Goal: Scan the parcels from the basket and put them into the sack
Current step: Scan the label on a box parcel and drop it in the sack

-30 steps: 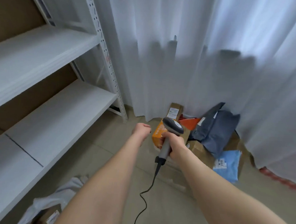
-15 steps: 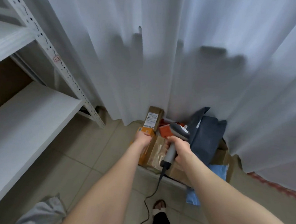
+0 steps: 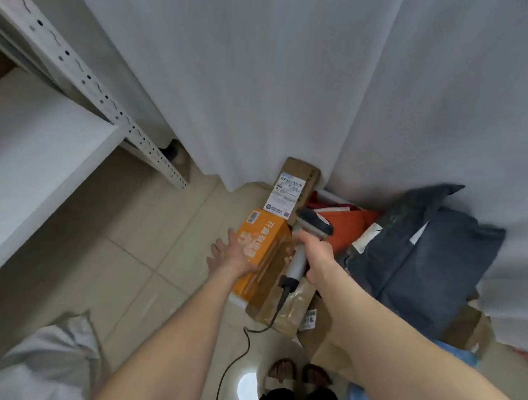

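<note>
Left hand (image 3: pixel 237 255) lies flat, fingers spread, on orange printed cardboard parcel (image 3: pixel 270 234); right hand (image 3: pixel 316 258) grips grey corded scanner (image 3: pixel 313 224).

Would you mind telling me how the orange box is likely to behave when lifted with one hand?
The orange box has crisp, square edges, so it will probably stay stiff. It is broad against the left hand, so a one-handed grip may slip or tilt. It rests on a taped brown carton, so a push might slide it.

White curtain (image 3: pixel 295 78) hanging to beige tiled floor (image 3: pixel 122 268), white metal shelving rack (image 3: pixel 36 155) at left
</note>
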### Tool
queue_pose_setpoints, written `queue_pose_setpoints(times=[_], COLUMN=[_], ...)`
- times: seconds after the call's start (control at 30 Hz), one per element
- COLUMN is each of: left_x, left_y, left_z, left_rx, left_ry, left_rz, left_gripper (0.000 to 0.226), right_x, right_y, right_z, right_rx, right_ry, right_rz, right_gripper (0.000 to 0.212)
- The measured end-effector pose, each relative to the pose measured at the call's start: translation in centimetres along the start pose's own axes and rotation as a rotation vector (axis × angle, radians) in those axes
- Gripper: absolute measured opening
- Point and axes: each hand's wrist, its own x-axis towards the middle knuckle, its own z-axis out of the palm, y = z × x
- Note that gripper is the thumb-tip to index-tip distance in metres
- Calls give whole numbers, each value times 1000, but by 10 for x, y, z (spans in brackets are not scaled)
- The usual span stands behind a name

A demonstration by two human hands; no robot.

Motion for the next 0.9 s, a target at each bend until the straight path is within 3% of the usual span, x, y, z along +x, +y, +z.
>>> queue_pose_setpoints(times=[0.1,0.2,0.4,0.6,0.73,0.9], left_x=[27,39,24,-2,-7,-3], left_y=[-2,-3,-6,-17,-18,-26], left_z=[24,39,37,8,2,4], left_rx=[64,71,77,52,80,111], left_ry=[-50,-83,26,89,44,162], left_rz=[-73,-111,-88,-144,-153,-196], left_gripper=[131,132,126,127,124,123], right_x=[28,41,42,23,17,23], right_y=[17,27,27,24,26,31], right_z=[3,3,-1,-2,2,13], right_rx=[-33,-34,-25,-25,-28,89], right_ry=[-44,9,42,73,53,54], right_rz=[7,-15,-17,1,12,-5], right_gripper=[32,29,37,66,62,55])
